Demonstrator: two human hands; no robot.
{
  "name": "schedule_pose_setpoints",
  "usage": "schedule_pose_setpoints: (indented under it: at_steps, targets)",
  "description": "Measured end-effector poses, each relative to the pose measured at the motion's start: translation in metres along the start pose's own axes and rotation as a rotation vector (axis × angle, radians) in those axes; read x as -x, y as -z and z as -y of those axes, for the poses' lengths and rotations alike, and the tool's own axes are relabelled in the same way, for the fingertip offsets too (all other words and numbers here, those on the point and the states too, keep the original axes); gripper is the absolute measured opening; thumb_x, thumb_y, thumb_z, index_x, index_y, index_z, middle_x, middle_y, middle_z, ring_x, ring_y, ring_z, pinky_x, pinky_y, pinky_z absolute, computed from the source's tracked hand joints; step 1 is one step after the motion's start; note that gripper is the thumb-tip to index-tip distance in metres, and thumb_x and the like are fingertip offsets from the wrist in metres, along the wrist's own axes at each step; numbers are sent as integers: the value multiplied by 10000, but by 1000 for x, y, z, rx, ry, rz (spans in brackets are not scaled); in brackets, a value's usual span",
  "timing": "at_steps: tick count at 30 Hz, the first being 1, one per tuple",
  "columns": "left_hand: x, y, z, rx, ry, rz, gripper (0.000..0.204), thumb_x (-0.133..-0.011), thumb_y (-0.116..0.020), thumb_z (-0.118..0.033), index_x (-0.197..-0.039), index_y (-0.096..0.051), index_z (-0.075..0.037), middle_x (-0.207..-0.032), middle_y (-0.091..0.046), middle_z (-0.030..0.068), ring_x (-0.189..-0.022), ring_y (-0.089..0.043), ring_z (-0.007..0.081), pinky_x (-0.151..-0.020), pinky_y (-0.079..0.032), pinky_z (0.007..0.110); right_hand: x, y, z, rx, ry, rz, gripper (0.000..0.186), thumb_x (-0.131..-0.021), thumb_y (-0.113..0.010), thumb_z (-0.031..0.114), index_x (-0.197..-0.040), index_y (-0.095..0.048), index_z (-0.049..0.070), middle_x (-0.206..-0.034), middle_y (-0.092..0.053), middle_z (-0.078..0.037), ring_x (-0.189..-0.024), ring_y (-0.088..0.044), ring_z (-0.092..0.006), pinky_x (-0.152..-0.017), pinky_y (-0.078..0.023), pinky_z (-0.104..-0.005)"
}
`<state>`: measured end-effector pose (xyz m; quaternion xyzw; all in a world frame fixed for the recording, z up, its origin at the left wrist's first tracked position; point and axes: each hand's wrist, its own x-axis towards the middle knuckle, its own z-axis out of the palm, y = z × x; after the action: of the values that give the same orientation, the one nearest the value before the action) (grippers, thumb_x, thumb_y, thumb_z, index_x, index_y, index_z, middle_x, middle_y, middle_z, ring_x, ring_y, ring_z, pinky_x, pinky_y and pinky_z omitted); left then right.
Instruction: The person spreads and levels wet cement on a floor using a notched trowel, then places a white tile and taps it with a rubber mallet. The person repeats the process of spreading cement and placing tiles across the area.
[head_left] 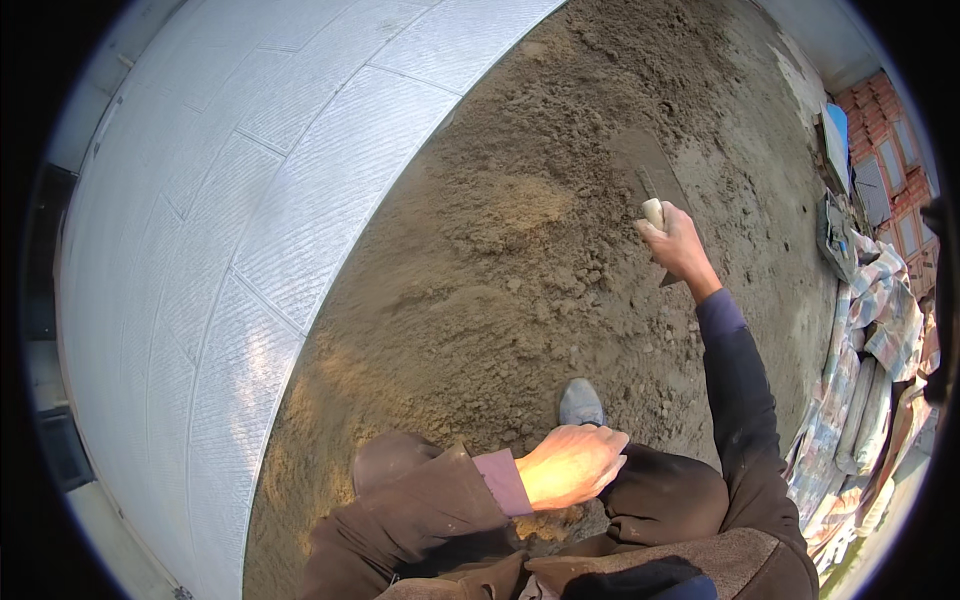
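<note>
A flat plastering trowel (648, 158) with a pale handle lies against the loose grey-brown mortar mix (540, 260) in front of me. My right hand (675, 243) is closed round its handle, arm stretched forward and to the right. Part of the dark blade is hidden under the hand. Close to my body, my left hand (570, 466) is closed, fingers curled together beside my right knee (670, 495). Its palm side is hidden, so anything inside it cannot be made out. Just beyond it a dusty grey shoe (581, 402) stands on the mix.
Silvery, ribbed sheets (200, 200) with visible seams cover the left side, their curved-looking edge meeting the mix. Smoother grey mortar (760, 230) lies to the right. Along the far right are a heap of checked cloth (880, 310), a grey tub (834, 235) and red bricks (880, 120).
</note>
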<state>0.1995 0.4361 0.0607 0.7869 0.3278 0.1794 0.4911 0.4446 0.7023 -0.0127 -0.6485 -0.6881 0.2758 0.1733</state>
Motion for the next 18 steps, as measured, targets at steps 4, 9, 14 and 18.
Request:
schedule_pose_setpoints:
  at_steps: [4,9,14,18]
  targets:
    - [26,26,-3,-119,114,-10,228,-993,-669,-214,-1050,-581,-12,-839,-636,146,-804,-663,373,-691,-547,493,-49,-24,-23,137,28,-154,386,-919,-728,299,-1079,-627,-38,-1030,-729,-284,-984,-709,-456,-863,-551,-505]
    - [56,56,-12,-90,158,-250,341,-922,-750,-136,-1202,-659,35,-986,-714,189,-878,-698,375,-748,-577,438,-136,-45,-39,287,-69,-260,409,-925,-710,313,-1108,-646,-47,-1094,-729,-297,-1074,-700,-464,-937,-551,-521]
    - [82,67,-28,-105,283,-329,379,-923,-765,-151,-1232,-652,37,-1022,-718,198,-923,-709,376,-800,-586,431,-178,-87,-23,306,-28,-98,378,-905,-732,260,-1109,-669,-53,-1121,-725,-292,-1097,-697,-444,-953,-547,-498]
    - [86,67,-33,-93,248,-359,378,-928,-763,-156,-1232,-655,42,-1040,-719,199,-942,-712,375,-820,-586,426,-170,-104,6,303,62,30,363,-890,-742,215,-1113,-677,-64,-1130,-720,-292,-1101,-694,-442,-951,-539,-491]
